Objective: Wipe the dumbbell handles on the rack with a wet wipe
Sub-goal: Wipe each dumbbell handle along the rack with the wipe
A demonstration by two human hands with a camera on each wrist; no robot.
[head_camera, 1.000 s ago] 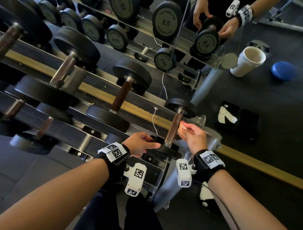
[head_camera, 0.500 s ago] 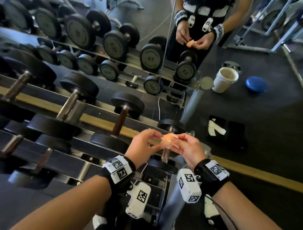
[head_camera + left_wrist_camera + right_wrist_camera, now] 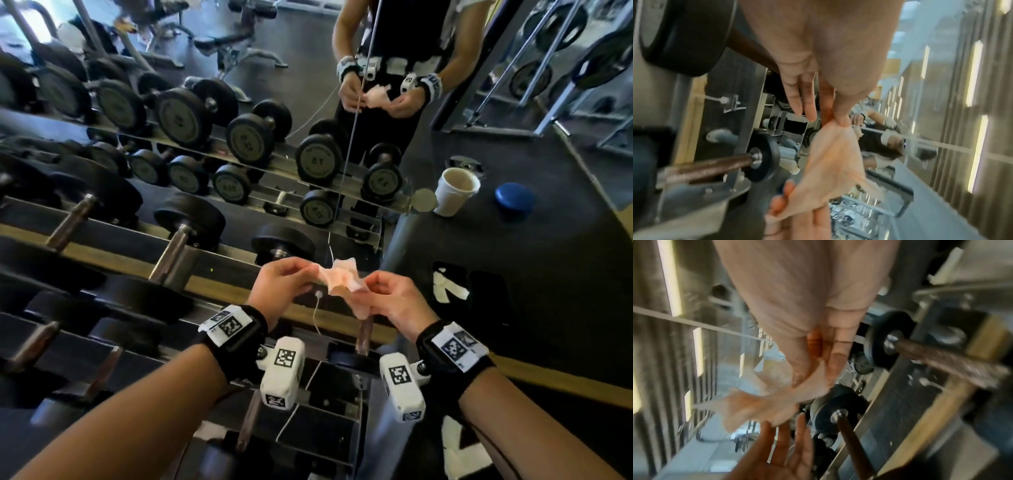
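A crumpled pinkish wet wipe (image 3: pixel 342 284) is stretched between both hands above the rack's right end. My left hand (image 3: pixel 308 274) pinches its left edge between thumb and fingers; in the left wrist view the wipe (image 3: pixel 830 170) hangs from that pinch (image 3: pixel 838 121). My right hand (image 3: pixel 370 286) pinches the other edge, and the right wrist view shows this hand (image 3: pixel 818 371) holding the wipe (image 3: pixel 766 402). A small dumbbell with a brown handle (image 3: pixel 363 334) lies just below the right hand. Larger dumbbell handles (image 3: pixel 174 253) sit on the rack to the left.
The metal rack (image 3: pixel 219 284) runs leftward with several dumbbells on two tiers. A mirror behind it reflects the rack and the person. On the dark floor to the right stand a white cup (image 3: pixel 455 192) and a blue disc (image 3: pixel 513 200). A thin white cable (image 3: pixel 317 315) hangs between my hands.
My right hand left the small dumbbell handle. Both hands rose and met, and they now pull the wipe apart between them. The head view has tilted upward.
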